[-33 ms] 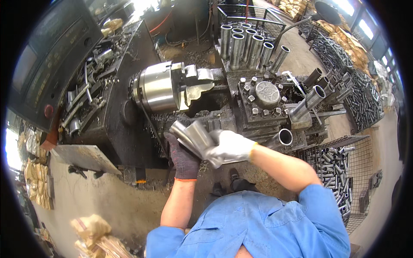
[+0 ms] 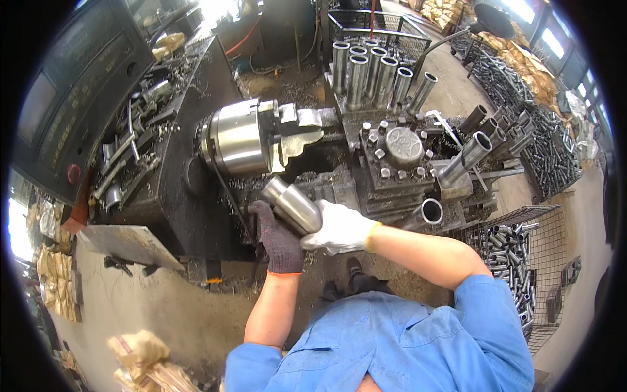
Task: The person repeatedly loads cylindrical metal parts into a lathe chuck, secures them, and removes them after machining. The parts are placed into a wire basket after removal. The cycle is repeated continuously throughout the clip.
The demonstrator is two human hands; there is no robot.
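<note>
A shiny stepped steel cylinder (image 2: 297, 208), narrower at its upper left end, lies tilted between my hands. My left hand (image 2: 279, 243), in a dark glove with an orange cuff, is closed round its lower left side. At its lower right end is my right hand (image 2: 341, 228), in a white glove with a yellow cuff, fingers curled against the metal. Whether it is a single piece or two fitted together, I cannot tell. Just beyond stands the lathe's steel chuck (image 2: 243, 138) with stepped jaws (image 2: 297, 147); no workpiece shows in the jaws.
Right of the chuck is a square tool post (image 2: 403, 145) with bolts. Several steel tubes (image 2: 356, 81) stand upright behind it. A caliper (image 2: 445, 125) and a slanted tube (image 2: 465, 159) lie farther right. A wire basket (image 2: 545, 274) holds short tubes. Wrenches (image 2: 134, 127) lie on the headstock.
Two metal shapes blurred side by side now appear as one stepped cylinder in line. My right hand has shifted slightly left and down, to the cylinder's end.
</note>
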